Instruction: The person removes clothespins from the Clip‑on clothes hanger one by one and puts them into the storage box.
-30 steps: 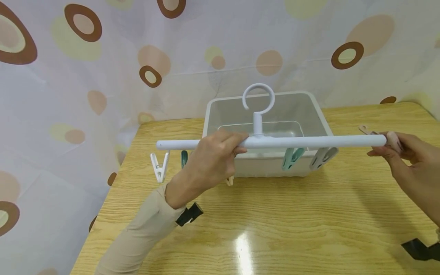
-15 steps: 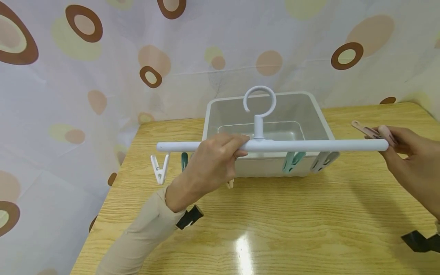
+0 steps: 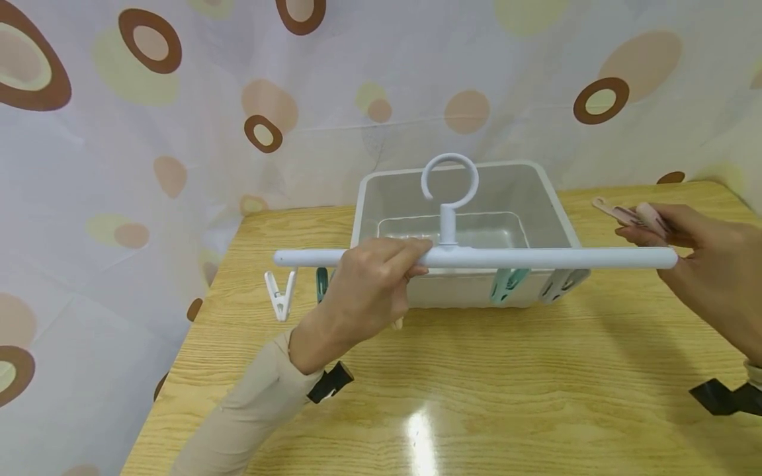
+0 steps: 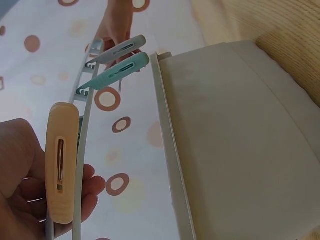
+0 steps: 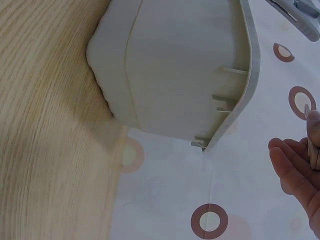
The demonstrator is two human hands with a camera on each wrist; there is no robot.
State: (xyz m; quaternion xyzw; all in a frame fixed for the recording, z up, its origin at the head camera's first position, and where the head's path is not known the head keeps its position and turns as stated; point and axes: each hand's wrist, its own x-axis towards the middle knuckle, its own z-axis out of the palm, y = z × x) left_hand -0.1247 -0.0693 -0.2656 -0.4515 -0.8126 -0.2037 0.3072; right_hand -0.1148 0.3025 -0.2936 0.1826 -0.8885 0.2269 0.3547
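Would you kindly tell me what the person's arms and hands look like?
On the left, a long, plain beige sleeve reaches the wrist, where a black angular piece sticks out. At the right wrist, a bit of pale cuff and another black piece show. Neither the left hand nor the right hand wears a glove.
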